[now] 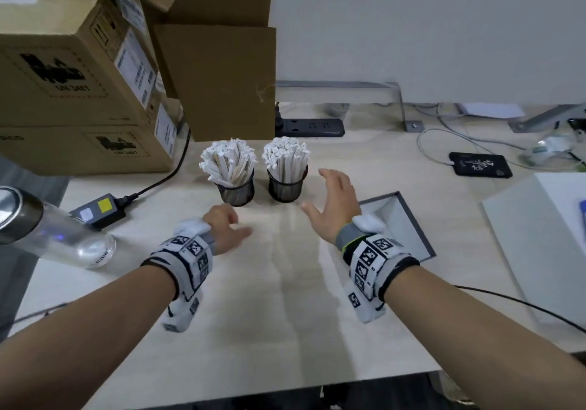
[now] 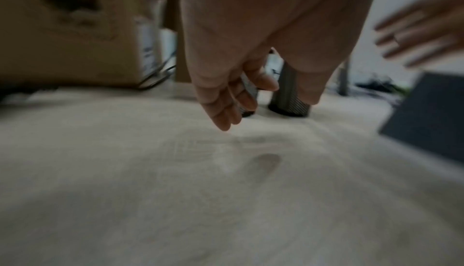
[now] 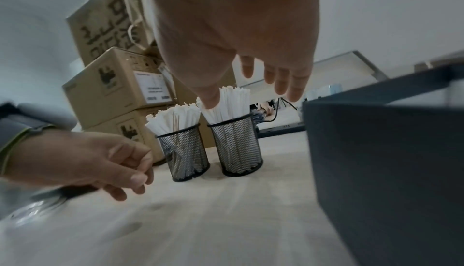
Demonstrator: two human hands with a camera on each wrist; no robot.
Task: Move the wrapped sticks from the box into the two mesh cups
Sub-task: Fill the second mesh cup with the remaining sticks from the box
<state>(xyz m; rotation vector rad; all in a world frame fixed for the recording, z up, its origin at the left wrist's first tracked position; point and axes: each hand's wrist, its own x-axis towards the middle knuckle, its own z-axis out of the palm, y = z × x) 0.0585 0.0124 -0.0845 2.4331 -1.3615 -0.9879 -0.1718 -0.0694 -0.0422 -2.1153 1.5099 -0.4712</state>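
Both mesh cups stand just beyond the hands on the table [image 1: 285, 298]; the left cup [image 1: 236, 192] sits right ahead of the left hand [image 1: 226, 227], and the right cup [image 1: 287, 187] sits just to the left of the right hand's fingertips; each is packed tight with wrapped sticks [image 1: 228, 162] that fan out above the rim; the right wrist view shows the white wrappers filling the mesh nearly to the bottom. The box [image 1: 402, 219] lies under and behind the right hand [image 1: 336, 206], toward the person's right; the part of its pale inside that shows holds no sticks, though the wrist hides a share of it, so whether a few remain cannot be told.

The left hand hangs low over the table with its fingers loosely curled, holding nothing; the right hand hovers with its fingers spread and straight, also holding nothing; neither touches a cup or the box.

Judging by this, the task looks finished or very nearly so; what may be left is only a check of the hidden corner of the box.
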